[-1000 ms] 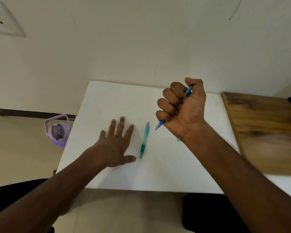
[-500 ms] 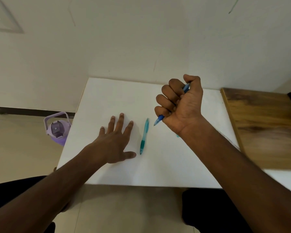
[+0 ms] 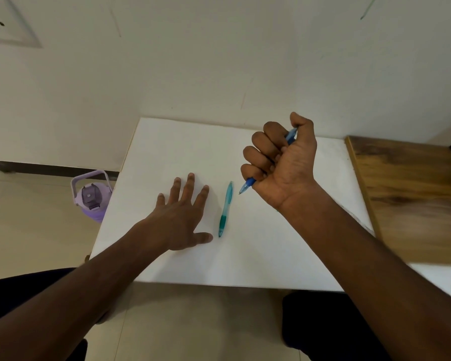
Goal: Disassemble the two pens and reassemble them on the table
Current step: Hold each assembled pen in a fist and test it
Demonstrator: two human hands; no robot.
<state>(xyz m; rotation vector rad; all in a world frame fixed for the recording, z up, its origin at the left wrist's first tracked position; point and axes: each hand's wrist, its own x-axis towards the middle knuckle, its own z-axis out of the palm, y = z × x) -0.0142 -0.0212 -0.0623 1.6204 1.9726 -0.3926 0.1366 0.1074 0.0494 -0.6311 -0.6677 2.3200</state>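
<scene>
Pens: the blue pen [image 3: 247, 184] sits gripped in the right hand's [image 3: 281, 162] fist; the teal pen [image 3: 225, 208] lies on the worktop [image 3: 258, 256]. The left hand [image 3: 179, 217] rests flat, fingers spread, and should pinch the blue tip to unscrew it

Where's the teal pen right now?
In the head view the teal pen lies flat on the white table, between the left hand resting just left of it and the raised right hand gripping the blue pen.

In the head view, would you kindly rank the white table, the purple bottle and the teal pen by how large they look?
1. white table, by far the largest
2. purple bottle, though the table edge hides part of it
3. teal pen, the smallest
</scene>
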